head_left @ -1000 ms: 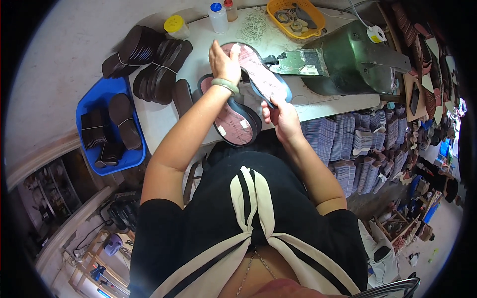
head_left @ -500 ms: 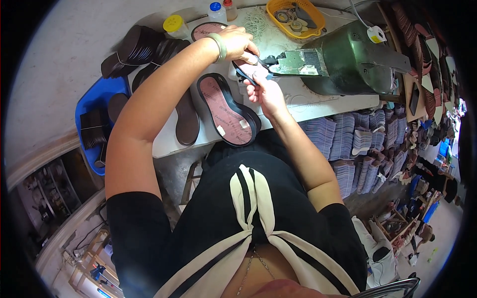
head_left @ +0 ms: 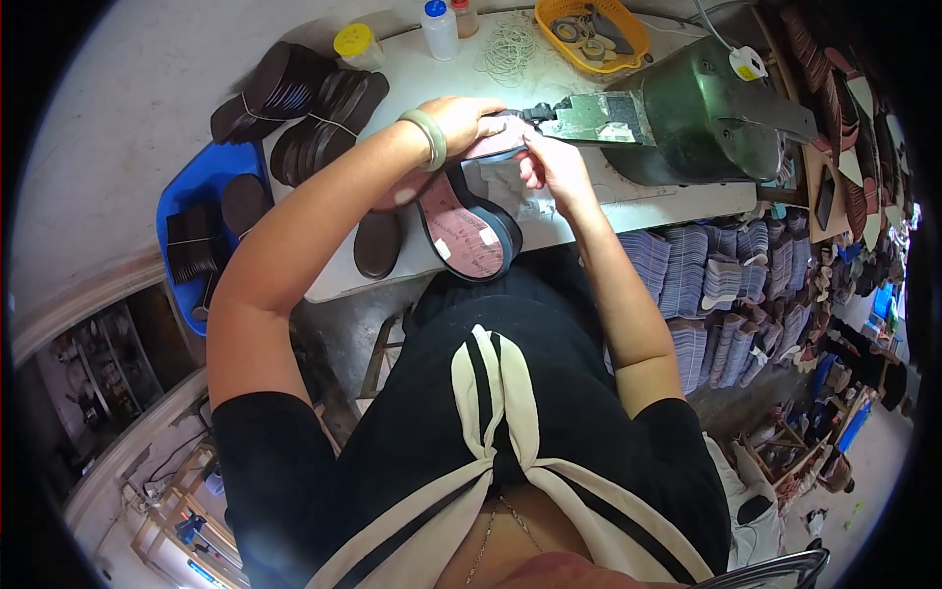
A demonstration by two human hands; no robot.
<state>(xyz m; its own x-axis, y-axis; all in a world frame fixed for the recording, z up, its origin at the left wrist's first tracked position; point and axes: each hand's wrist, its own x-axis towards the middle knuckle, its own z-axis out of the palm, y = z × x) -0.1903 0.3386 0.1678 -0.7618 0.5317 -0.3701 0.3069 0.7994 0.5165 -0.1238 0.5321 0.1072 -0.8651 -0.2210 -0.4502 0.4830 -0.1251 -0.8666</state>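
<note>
My left fingers (head_left: 481, 105) and right fingers (head_left: 531, 175) gripping a pink-topped sole (head_left: 494, 146), green machine (head_left: 677, 118) at right, another sole (head_left: 461, 234) nearer

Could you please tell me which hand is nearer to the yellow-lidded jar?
Left. The left hand rests on the shoe sole, nearer the body than the jar and to its right; the right hand, at the sole's right edge, is farther off.
</note>
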